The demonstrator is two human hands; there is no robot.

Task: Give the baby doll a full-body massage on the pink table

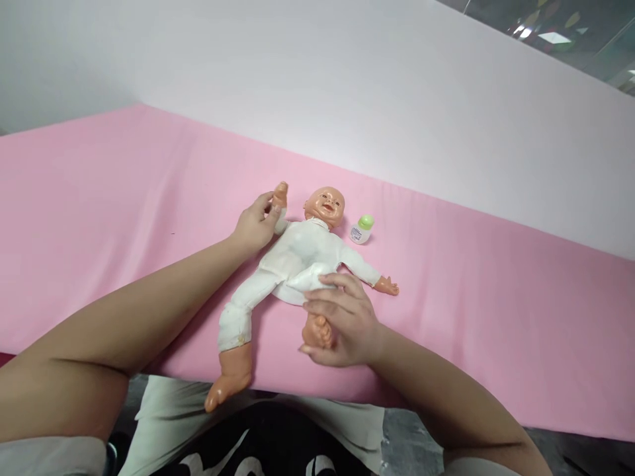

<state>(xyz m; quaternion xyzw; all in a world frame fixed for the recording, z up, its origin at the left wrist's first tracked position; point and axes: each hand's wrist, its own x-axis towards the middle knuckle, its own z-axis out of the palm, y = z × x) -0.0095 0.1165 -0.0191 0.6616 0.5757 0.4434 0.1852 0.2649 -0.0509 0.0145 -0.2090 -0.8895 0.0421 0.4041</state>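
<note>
A plastic baby doll (297, 258) in a white romper lies on its back on the pink sheet (124, 218), head toward the wall. My left hand (255, 225) grips the doll's raised arm at the wrist, just below its small hand. My right hand (340, 324) is closed around the doll's foot at the bent leg, near the front edge of the pink surface. The doll's other leg hangs over that edge and its other arm lies stretched out to the right.
A small white bottle with a green cap (362, 229) stands on the sheet just right of the doll's head. A white wall (397, 99) backs the pink surface. My lap shows below the front edge.
</note>
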